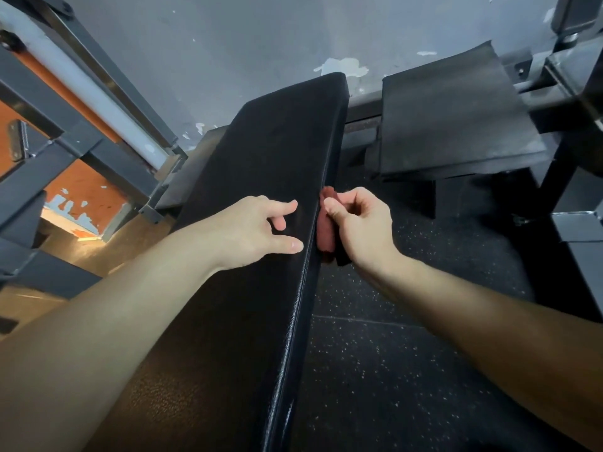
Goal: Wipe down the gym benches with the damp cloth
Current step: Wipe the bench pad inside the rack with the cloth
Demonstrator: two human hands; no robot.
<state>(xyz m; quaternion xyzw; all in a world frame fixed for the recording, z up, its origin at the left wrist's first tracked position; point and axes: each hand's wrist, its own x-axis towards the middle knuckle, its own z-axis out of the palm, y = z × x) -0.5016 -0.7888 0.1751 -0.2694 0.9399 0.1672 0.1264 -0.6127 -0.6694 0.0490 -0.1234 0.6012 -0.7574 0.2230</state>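
The bench carries the left hand, fingers spread and empty, on its top while the right hand grips the cloth bunched against its side edge, so narrow contact may leave unwiped strips.

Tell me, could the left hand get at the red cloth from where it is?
Probably yes. The left hand rests on the bench near the edge where the right hand grips the red cloth; nothing lies between them, though the right hand's fingers cover part of it.
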